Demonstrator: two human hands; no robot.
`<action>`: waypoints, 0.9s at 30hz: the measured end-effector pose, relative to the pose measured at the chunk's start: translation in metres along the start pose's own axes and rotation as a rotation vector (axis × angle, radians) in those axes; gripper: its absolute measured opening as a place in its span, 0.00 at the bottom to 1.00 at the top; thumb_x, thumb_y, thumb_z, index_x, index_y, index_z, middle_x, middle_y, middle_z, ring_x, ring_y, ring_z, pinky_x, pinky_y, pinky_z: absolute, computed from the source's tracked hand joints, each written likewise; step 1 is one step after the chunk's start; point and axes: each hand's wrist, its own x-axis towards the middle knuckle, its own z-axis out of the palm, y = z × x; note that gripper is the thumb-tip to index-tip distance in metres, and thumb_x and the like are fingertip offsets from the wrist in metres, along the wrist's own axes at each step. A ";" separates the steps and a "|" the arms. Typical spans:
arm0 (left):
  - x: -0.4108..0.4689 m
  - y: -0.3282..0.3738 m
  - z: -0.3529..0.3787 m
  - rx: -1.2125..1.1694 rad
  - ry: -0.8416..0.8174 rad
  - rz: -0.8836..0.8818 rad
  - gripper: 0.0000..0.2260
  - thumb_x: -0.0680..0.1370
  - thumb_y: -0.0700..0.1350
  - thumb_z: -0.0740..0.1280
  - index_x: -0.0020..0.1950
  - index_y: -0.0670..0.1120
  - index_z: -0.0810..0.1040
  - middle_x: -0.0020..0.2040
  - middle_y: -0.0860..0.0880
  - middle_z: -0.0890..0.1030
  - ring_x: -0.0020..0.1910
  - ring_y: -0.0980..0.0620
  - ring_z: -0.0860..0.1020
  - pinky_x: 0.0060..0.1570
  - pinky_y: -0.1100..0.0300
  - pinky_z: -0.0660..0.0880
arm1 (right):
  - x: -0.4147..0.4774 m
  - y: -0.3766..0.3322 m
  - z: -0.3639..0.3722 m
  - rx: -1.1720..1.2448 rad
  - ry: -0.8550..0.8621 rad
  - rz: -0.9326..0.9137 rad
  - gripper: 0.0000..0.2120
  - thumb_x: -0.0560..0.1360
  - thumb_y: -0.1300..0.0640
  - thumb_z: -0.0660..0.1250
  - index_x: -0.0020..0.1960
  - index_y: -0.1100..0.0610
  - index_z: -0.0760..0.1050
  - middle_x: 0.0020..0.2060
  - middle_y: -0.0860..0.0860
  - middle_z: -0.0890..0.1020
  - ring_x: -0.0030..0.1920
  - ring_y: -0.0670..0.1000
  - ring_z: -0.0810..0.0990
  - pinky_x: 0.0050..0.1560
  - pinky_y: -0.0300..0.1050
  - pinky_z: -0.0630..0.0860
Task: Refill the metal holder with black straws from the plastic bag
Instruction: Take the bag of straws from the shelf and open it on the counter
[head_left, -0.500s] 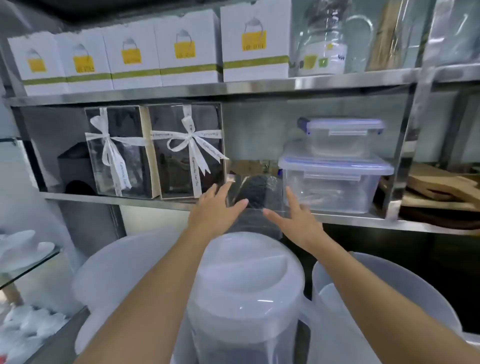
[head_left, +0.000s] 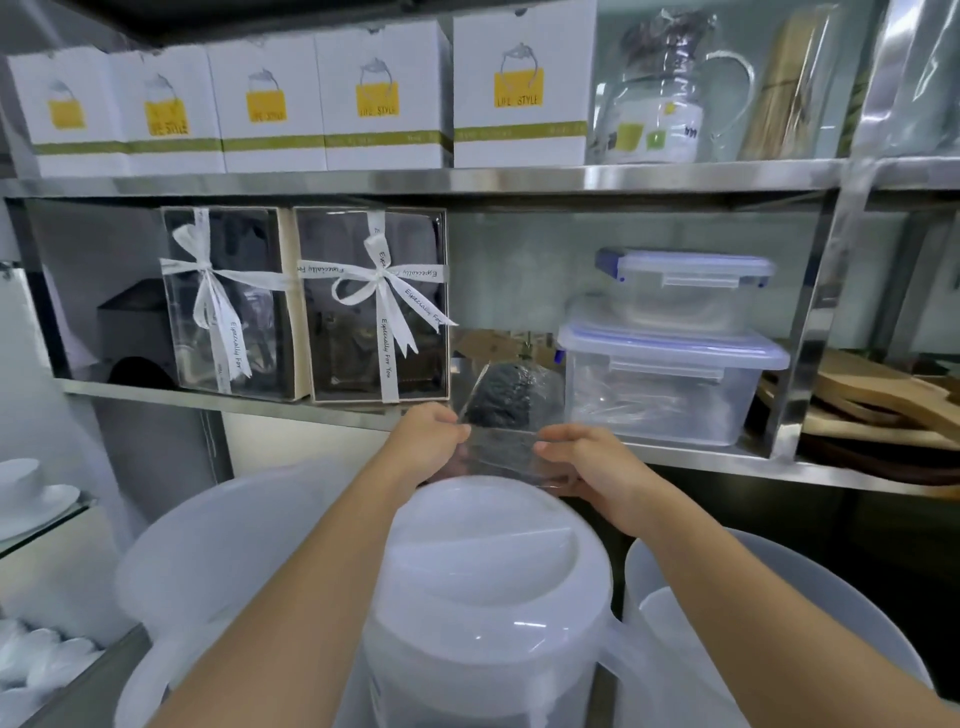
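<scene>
Head view. The plastic bag (head_left: 506, 415) of black straws (head_left: 501, 392) is held at the front edge of the middle shelf (head_left: 291, 410), between the ribboned gift boxes and the stacked containers. Its open clear end hangs forward over the shelf lip, while the dark bundle of straws lies further back, end-on to the camera. The left hand (head_left: 434, 441) is closed on the left edge of the bag, with the fingers curled and pinching the film. The right hand (head_left: 587, 460) is closed likewise on the right edge. A two-handed grip is judged to suit the limp film: with both edges supported, the bundle can be drawn out level, without sagging or spilling from the open end.

The metal holder cannot be identified in this view.

Counts:
- Two hands are engaged on one bag.
- Two gift boxes (head_left: 374, 306) with white ribbon stand side by side on the middle shelf.
- Two lidded clear containers (head_left: 670, 384) are stacked, the smaller on the larger.
- Five white cartons (head_left: 382, 98) with yellow labels are lined up on the upper shelf.
- One lidded white pitcher (head_left: 483, 597) stands nearest the camera, below the hands.
</scene>
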 end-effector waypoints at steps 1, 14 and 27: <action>0.000 0.002 -0.002 -0.008 0.023 -0.002 0.06 0.77 0.36 0.59 0.48 0.44 0.74 0.39 0.46 0.78 0.34 0.51 0.76 0.30 0.64 0.75 | -0.002 -0.004 0.000 0.039 0.012 -0.006 0.15 0.74 0.61 0.66 0.60 0.59 0.72 0.53 0.58 0.80 0.53 0.56 0.79 0.51 0.48 0.77; -0.039 0.031 -0.024 0.032 -0.124 0.381 0.21 0.67 0.30 0.71 0.59 0.42 0.76 0.61 0.43 0.76 0.61 0.45 0.74 0.61 0.48 0.73 | -0.050 -0.059 -0.003 0.176 0.030 -0.197 0.10 0.74 0.63 0.64 0.54 0.64 0.77 0.52 0.59 0.81 0.48 0.56 0.83 0.47 0.47 0.79; -0.096 0.120 -0.025 -0.292 0.128 0.564 0.07 0.72 0.37 0.69 0.49 0.38 0.82 0.31 0.62 0.82 0.35 0.69 0.78 0.37 0.80 0.70 | -0.130 -0.131 -0.018 0.258 -0.018 -0.485 0.20 0.71 0.40 0.61 0.42 0.59 0.76 0.27 0.53 0.79 0.25 0.49 0.70 0.30 0.43 0.69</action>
